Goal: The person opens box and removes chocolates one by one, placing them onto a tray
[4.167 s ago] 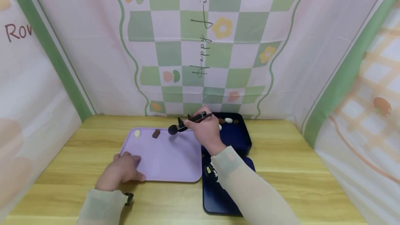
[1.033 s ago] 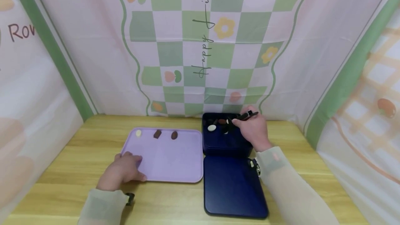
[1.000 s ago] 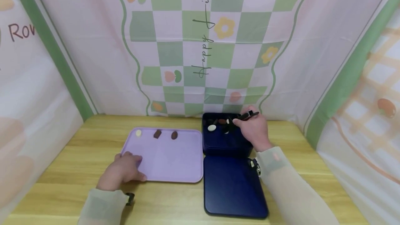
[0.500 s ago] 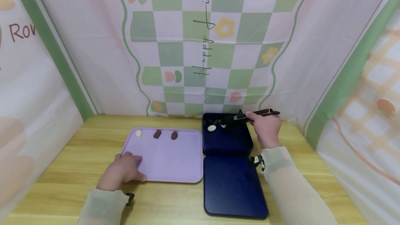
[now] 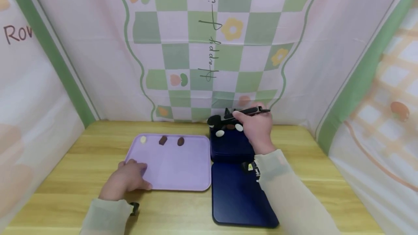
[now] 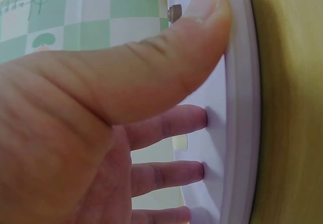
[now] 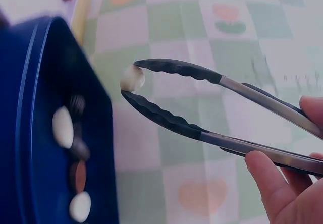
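Observation:
My right hand (image 5: 259,128) grips a pair of black and silver tongs (image 5: 243,114) above the dark blue box (image 5: 232,149). Between the tong tips, clear in the right wrist view, is a whitish rounded candy (image 7: 132,78). White ovals and dark brown pieces lie inside the box, among them a white oval (image 5: 220,133) and a reddish-brown piece (image 7: 78,176). With straight, relaxed fingers, my left hand (image 5: 125,180) rests on the left edge of the lavender tray (image 5: 177,168). Along that tray's far side sit a cream piece (image 5: 143,139), a brown block (image 5: 163,140) and a brown oval (image 5: 181,141).
A flat navy lid (image 5: 240,197) lies in front of the box, close beside the tray's right edge. All stand on a wood-grain table (image 5: 173,213). Behind the box hangs a checkered cloth (image 5: 209,57); more fabric hangs at both sides.
A brown oval has been set on the tray since the oldest frame. The tongs have since reached into the box and risen leftward with a whitish candy. My left hand stays put.

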Motion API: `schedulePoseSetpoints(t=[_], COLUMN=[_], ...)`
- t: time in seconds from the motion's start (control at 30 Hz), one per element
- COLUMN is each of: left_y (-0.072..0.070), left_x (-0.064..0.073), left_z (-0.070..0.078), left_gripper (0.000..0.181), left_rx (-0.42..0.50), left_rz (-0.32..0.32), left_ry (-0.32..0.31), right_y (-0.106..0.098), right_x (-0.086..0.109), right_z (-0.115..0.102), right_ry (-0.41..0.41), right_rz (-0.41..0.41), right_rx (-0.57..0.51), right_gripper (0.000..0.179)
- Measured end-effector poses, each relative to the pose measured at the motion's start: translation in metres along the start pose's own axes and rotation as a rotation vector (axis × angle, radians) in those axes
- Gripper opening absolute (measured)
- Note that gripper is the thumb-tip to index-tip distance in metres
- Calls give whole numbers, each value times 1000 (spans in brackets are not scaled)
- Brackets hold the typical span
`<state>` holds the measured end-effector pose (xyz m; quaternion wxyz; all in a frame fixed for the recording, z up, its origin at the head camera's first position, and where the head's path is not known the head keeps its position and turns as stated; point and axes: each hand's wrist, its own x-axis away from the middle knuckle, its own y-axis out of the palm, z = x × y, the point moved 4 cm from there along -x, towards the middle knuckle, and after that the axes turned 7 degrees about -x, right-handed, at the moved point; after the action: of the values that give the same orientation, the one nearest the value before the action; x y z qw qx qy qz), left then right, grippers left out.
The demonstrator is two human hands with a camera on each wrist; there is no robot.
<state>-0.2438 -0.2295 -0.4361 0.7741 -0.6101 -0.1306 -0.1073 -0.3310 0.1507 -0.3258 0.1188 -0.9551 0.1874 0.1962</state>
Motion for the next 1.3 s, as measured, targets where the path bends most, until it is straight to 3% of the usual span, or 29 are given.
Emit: schedulePoseSetpoints(t=[0.13, 0.23, 0.63, 1.07, 1.3], left_y=[0, 0, 0, 1, 0], left_x=[0, -1, -1, -2, -1], left_z=[-1, -1, -3, -2, -2], left_gripper=[79, 78, 78, 77, 77], left_rx=[0, -8, -8, -16, -13], left_rz=[7, 9, 2, 10, 8], left_ry=[9, 17, 15, 28, 26], right_y=[21, 35, 76, 80, 80], right_x=[11, 21, 46, 49, 51], right_z=[-15, -20, -9, 4, 3], right_ry=[-83, -96, -175, -153, -138], right_rz=[-98, -165, -254, -262, -264], right_rx=[-55, -93, 88, 110, 42], right_gripper=[32, 29, 33, 37, 36])
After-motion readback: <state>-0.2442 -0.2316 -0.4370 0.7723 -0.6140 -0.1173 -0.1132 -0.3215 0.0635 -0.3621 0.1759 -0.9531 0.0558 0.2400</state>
